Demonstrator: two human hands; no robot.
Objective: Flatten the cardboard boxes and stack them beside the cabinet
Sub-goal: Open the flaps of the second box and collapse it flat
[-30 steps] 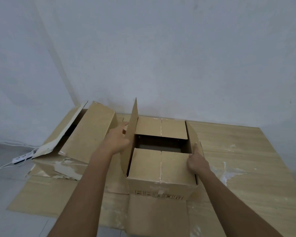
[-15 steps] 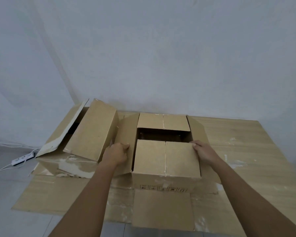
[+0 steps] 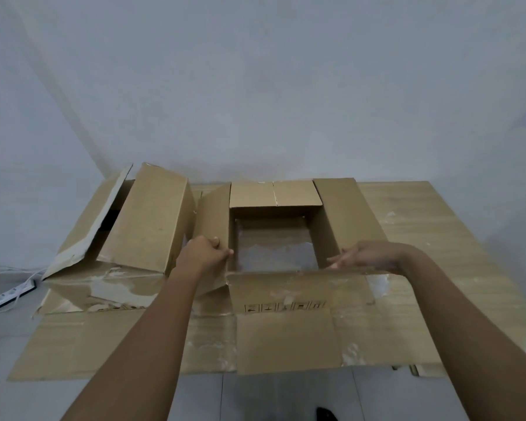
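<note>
With the box (image 3: 274,235) opened out, the left hand (image 3: 204,253) grips its left flap (image 3: 213,226), the right hand (image 3: 368,256) lies released on the right flap (image 3: 343,220); next, I judge, collapsing the walls.

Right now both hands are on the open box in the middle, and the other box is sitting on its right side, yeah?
Not quite. The head view shows the other box on the open box's left side. The left hand and right hand are indeed at the open box.

Plain brown open box (image 3: 289,293) with black printed symbols, white power strip (image 3: 11,294)
</note>
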